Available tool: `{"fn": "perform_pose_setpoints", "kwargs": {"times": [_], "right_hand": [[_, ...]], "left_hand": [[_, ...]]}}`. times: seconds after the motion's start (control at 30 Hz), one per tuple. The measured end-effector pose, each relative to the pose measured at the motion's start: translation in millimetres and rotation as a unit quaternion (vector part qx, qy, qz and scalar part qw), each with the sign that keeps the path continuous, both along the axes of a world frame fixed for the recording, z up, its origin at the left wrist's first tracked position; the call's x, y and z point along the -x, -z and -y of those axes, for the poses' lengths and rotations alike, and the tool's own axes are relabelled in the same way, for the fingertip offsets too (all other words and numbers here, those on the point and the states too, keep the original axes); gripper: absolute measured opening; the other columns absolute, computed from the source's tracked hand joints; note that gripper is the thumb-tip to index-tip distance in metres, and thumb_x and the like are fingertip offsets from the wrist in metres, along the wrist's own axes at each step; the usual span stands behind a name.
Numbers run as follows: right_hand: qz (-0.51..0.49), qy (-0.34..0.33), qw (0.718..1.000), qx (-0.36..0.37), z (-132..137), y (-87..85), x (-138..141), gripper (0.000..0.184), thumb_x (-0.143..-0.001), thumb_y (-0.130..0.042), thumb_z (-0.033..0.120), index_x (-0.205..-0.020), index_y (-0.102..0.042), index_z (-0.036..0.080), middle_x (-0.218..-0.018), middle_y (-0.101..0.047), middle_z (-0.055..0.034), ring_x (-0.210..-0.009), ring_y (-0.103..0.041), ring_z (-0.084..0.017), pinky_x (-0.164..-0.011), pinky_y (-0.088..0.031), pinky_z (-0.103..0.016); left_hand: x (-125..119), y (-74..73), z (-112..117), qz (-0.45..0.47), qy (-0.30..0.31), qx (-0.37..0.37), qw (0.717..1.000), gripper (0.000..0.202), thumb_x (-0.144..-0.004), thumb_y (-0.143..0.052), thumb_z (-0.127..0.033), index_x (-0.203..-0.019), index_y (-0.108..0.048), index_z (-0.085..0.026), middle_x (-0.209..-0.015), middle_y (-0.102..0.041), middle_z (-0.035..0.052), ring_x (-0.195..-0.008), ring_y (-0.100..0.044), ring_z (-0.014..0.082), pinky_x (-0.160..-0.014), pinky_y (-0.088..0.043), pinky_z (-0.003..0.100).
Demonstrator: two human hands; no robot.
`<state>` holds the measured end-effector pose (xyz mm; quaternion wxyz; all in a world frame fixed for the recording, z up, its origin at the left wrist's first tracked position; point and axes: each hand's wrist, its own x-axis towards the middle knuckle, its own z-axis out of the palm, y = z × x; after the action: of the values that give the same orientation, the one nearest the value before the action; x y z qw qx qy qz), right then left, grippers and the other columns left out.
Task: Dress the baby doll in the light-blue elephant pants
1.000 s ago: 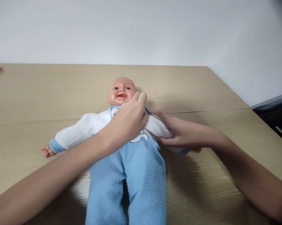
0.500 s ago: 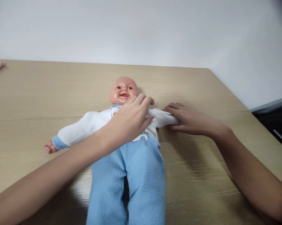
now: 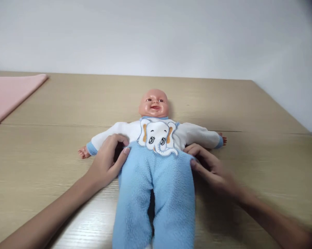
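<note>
A baby doll (image 3: 154, 103) lies face up, its arms spread wide. It wears a fleece outfit (image 3: 135, 180) with a white top and blue legs, and an elephant patch (image 3: 158, 136) covers the chest. My left hand (image 3: 106, 159) is at one side of the waist, thumb and fingers curled on the cloth. On the opposite side, my right hand (image 3: 213, 167) pinches the outfit's blue edge between thumb and fingers, slightly blurred. The doll's feet are outside the view.
The wooden table (image 3: 262, 166) has a seam running across it. A pink cloth (image 3: 10, 93) lies at the far left. Behind the table's back edge rises a pale wall (image 3: 156, 38).
My left hand has left the chest and my right hand the doll's sleeve; both are now at the waist sides. The elephant patch is uncovered. The view has shifted left, showing more pink cloth.
</note>
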<state>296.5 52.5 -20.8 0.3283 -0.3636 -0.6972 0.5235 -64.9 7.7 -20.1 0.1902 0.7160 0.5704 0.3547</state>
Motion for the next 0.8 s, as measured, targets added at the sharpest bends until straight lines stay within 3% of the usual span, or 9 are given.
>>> {"fn": "perform_pose_setpoints", "kwargs": {"times": [0.13,0.23,0.33,0.43,0.5,0.6,0.67,0.73,0.8], "right_hand": [[-0.092,0.035,0.981,0.168,-18,4.5,-6,0.040,-0.105,-0.078,0.059,-0.097,-0.058,0.026,-0.087,-0.047,0.0019,-0.075,-0.043,-0.016,-0.065,-0.040,-0.028],[-0.087,0.036,0.982,0.167,-26,6.9,-2,0.043,-0.101,-0.084,0.059,-0.097,-0.057,0.026,-0.088,-0.046,0.0022,-0.074,-0.041,-0.016,-0.063,-0.037,-0.028],[-0.041,0.063,0.994,0.081,-28,10.6,9,0.039,-0.102,-0.084,0.058,-0.100,-0.061,0.026,-0.093,-0.053,0.0005,-0.080,-0.049,-0.017,-0.070,-0.042,-0.031],[0.032,0.139,0.989,-0.038,-23,16.9,20,0.029,-0.109,-0.076,0.053,-0.108,-0.064,0.026,-0.100,-0.062,-0.0019,-0.089,-0.060,-0.021,-0.079,-0.049,-0.036],[0.099,0.180,0.967,-0.153,-20,20.3,22,0.020,-0.111,-0.072,0.043,-0.110,-0.063,0.026,-0.104,-0.066,-0.0042,-0.092,-0.063,-0.023,-0.082,-0.051,-0.040],[0.171,0.216,0.912,-0.304,-18,21.7,19,0.011,-0.108,-0.072,0.026,-0.107,-0.061,0.026,-0.103,-0.066,-0.0045,-0.092,-0.062,-0.023,-0.082,-0.050,-0.040],[0.162,0.250,0.881,-0.369,-20,21.6,16,0.020,-0.105,-0.074,0.016,-0.100,-0.057,0.026,-0.094,-0.062,-0.0004,-0.082,-0.059,-0.019,-0.073,-0.048,-0.035],[0.109,0.275,0.858,-0.420,-20,22.2,15,0.033,-0.101,-0.075,0.007,-0.090,-0.050,0.025,-0.078,-0.050,0.0057,-0.065,-0.048,-0.013,-0.060,-0.039,-0.030],[0.039,0.275,0.845,-0.458,-19,23.7,14,0.044,-0.097,-0.074,-0.002,-0.082,-0.042,0.024,-0.068,-0.036,0.0095,-0.054,-0.036,-0.009,-0.052,-0.030,-0.029]], "left_hand": [[4,1.5,4,-0.023,0.007,0.044,0.999,0.026,-0.117,-0.048,-0.048,-0.123,-0.059,-0.025,-0.122,-0.071,0.0112,-0.114,-0.065,0.0300,-0.103,-0.052,0.049],[3,2.9,1,-0.015,0.018,0.080,0.997,0.030,-0.118,-0.043,-0.051,-0.120,-0.058,-0.024,-0.118,-0.071,0.0084,-0.107,-0.067,0.0276,-0.097,-0.052,0.046],[2,6.1,0,-0.019,0.010,0.094,0.995,0.032,-0.119,-0.039,-0.053,-0.119,-0.056,-0.026,-0.112,-0.071,0.0056,-0.100,-0.067,0.0261,-0.092,-0.052,0.044],[0,8.9,0,-0.035,-0.005,0.088,0.996,0.029,-0.120,-0.038,-0.049,-0.117,-0.055,-0.026,-0.107,-0.071,0.0047,-0.096,-0.067,0.0261,-0.090,-0.053,0.044],[-1,10.7,0,-0.038,-0.010,0.071,0.997,0.023,-0.119,-0.040,-0.043,-0.120,-0.054,-0.026,-0.108,-0.071,0.0056,-0.097,-0.068,0.0262,-0.090,-0.054,0.045],[0,10.1,0,-0.037,-0.026,-0.018,0.999,0.014,-0.116,-0.051,-0.033,-0.128,-0.053,-0.026,-0.120,-0.070,0.0095,-0.111,-0.068,0.0281,-0.097,-0.056,0.048],[-4,2.4,-3,-0.037,-0.046,-0.107,0.993,0.018,-0.113,-0.058,-0.027,-0.130,-0.053,-0.026,-0.126,-0.068,0.0107,-0.116,-0.067,0.0290,-0.099,-0.055,0.049],[-17,-14.2,-8,-0.047,-0.036,-0.175,0.983,0.018,-0.112,-0.058,-0.021,-0.129,-0.055,-0.026,-0.126,-0.070,0.0096,-0.117,-0.067,0.0283,-0.100,-0.054,0.048],[-42,-37.2,-17,-0.079,0.034,-0.191,0.978,0.015,-0.114,-0.054,-0.021,-0.127,-0.060,-0.025,-0.127,-0.073,0.0082,-0.121,-0.068,0.0274,-0.107,-0.052,0.049]]}}
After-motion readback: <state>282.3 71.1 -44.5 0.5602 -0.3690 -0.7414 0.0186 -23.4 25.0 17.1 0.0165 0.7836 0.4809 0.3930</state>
